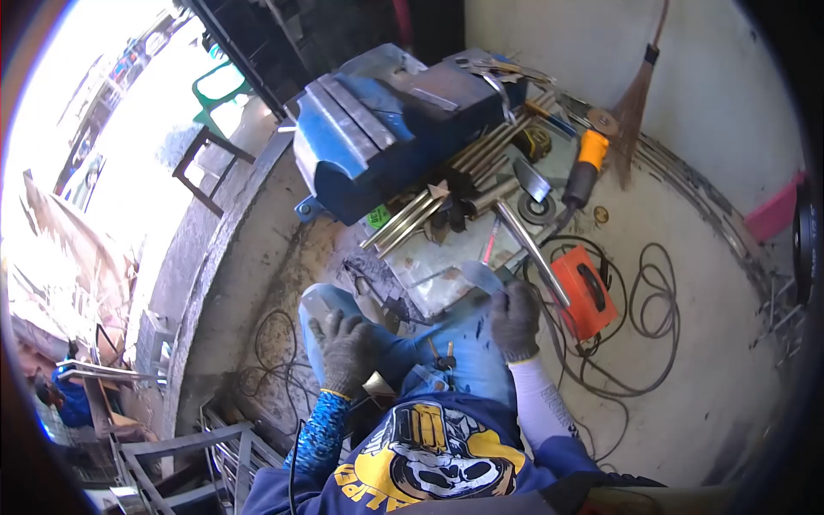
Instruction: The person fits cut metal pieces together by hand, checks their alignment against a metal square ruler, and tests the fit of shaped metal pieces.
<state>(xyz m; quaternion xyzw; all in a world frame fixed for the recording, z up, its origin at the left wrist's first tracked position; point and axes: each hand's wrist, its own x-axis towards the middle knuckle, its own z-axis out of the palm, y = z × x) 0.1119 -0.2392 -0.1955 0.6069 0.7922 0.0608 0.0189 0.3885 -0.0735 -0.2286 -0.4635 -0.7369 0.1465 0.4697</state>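
My left hand (348, 350), in a dark grey knit glove, lies over my left thigh with its fingers apart, holding nothing that I can see. My right hand (515, 322), gloved alike, is closed beside my right knee. From its fingertips a flat blue-grey piece (483, 276) juts up to the left; its kind is unclear. Close by, a shiny metal tube (532, 253) slants across a flat metal plate (433, 287). A thin red-and-white stick (492, 240) lies there too.
A big blue bench vise (352, 129) stands ahead, with several metal tubes (408, 221) beside it. At right are an orange-and-black power tool (585, 167), an orange machine (584, 292), coiled cable (674, 300) and a broom (635, 112). A metal frame (184, 455) sits lower left.
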